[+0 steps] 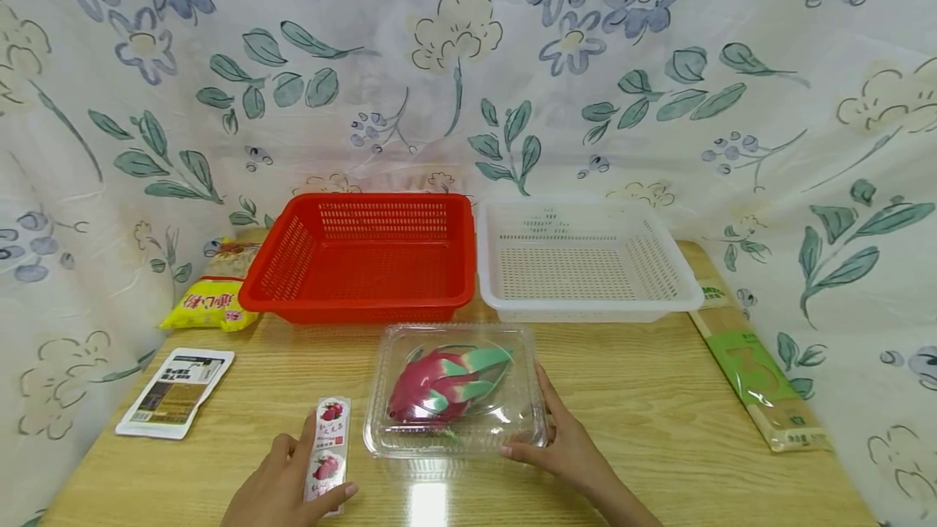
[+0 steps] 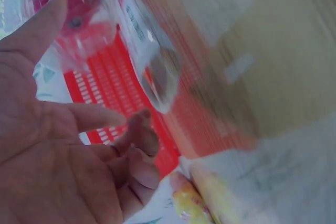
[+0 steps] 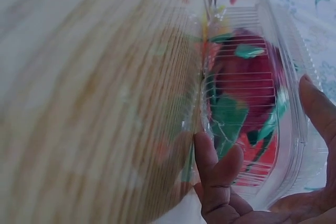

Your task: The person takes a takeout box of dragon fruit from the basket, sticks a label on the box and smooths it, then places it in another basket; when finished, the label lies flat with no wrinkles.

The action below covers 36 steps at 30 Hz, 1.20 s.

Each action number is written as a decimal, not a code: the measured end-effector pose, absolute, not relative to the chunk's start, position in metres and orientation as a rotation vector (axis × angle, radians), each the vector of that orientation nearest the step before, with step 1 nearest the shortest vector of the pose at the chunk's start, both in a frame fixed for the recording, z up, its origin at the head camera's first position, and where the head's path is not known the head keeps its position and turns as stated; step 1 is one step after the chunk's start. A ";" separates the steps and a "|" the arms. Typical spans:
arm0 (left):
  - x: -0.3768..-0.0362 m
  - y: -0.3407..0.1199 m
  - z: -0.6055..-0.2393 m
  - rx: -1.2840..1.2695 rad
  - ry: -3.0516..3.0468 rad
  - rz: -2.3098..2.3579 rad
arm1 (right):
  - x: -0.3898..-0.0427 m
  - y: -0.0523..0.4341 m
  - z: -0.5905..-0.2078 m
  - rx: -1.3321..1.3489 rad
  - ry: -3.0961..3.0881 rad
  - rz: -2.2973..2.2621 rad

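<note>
In the head view a clear plastic clamshell box (image 1: 457, 446) sits at the front middle of the table, a pink and green dragon fruit (image 1: 439, 385) inside it. My right hand (image 1: 560, 446) grips the box's right end, thumb at the near corner and fingers along the side. The right wrist view shows this right hand (image 3: 226, 192) with fingers low against the box wall. Left of the box lies a flattened roll of dragon fruit stickers (image 1: 327, 450). My left hand (image 1: 289, 474) is around it, thumb spread; in the left wrist view the fingers are loosely bent.
A red basket (image 1: 359, 314) and a white basket (image 1: 586, 314) stand behind the box. At left lie a yellow food packet (image 1: 212, 303) and a white pouch (image 1: 176, 393). A long noodle packet (image 1: 754, 368) lies along the right edge. A floral curtain (image 1: 468, 104) hangs behind.
</note>
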State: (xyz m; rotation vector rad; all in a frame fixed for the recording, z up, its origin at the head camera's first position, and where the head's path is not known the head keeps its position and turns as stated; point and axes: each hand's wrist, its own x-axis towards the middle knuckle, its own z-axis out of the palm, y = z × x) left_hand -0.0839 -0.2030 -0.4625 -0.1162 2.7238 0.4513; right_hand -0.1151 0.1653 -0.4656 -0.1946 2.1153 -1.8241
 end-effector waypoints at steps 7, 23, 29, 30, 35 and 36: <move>-0.084 -0.213 -0.471 -0.116 2.697 0.345 | -0.115 0.167 -0.466 -0.207 2.150 -1.797; -0.082 -0.217 -0.477 -0.060 2.741 0.368 | -0.114 0.170 -0.470 -0.260 2.085 -1.837; -0.086 -0.223 -0.477 -0.047 2.762 0.493 | -0.113 0.171 -0.469 -0.277 2.071 -1.843; -0.086 -0.225 -0.476 -0.061 2.758 0.518 | -0.113 0.170 -0.469 -0.279 2.074 -1.843; -0.086 -0.228 -0.473 -0.197 2.720 0.646 | -0.113 0.171 -0.469 -0.267 2.092 -1.826; -0.086 -0.228 -0.472 -0.213 2.719 0.665 | -0.113 0.171 -0.468 -0.260 2.095 -1.819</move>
